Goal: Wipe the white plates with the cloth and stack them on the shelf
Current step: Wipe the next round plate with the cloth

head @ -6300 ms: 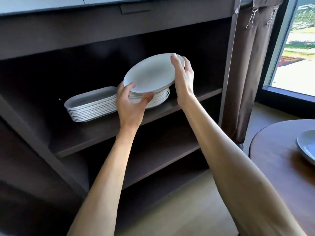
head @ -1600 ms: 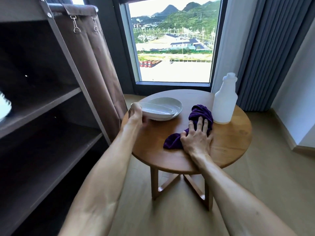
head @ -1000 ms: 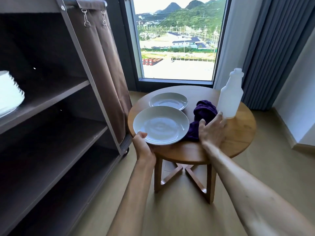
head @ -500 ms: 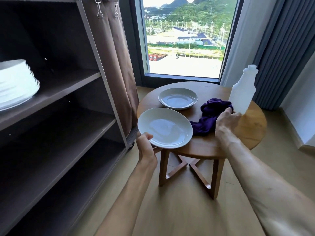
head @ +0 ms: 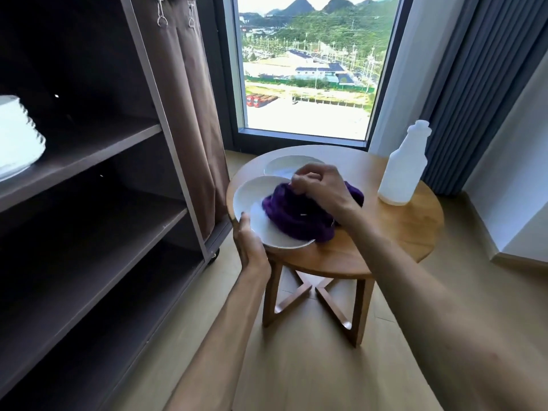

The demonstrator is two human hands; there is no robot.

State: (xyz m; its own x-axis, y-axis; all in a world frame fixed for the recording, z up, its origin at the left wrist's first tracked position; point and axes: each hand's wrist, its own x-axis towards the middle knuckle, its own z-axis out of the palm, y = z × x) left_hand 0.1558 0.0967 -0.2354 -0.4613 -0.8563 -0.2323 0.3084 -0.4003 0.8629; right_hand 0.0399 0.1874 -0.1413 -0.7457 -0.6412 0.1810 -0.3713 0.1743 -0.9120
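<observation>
A: Biggest first?
B: Dark shelf unit (head: 98,185) fills the L side, brown fabric cover (head: 192,114) hanging at its R edge. Window (head: 305,66) straight ahead w/ hills & buildings outside, grey curtain (head: 480,84) to its R.
A: Next?
B: Round wooden table (head: 394,232) btwn shelf unit & curtain, on crossed legs.
A: Plates already up?
B: Stack of white plates (head: 17,137) on the upper shelf, far L, partly cut off by the frame edge.
A: What's on the table?
B: White plastic bottle (head: 403,164) upright at the R rear. Second white plate (head: 284,167) at the rear, partly hidden behind the R hand.
A: And the one being wiped?
B: White plate (head: 258,209) at the table's near-L edge, tilted toward the person; can't tell if its far side touches the tabletop. Purple cloth (head: 296,215) bunched on it, spilling off the plate's R side.
A: Hands?
B: Right hand (head: 320,188) has fingers curled into the cloth, gripping it on the plate. Left hand (head: 249,241) grips the plate's near rim, thumb on top, fingers under & out of sight.
</observation>
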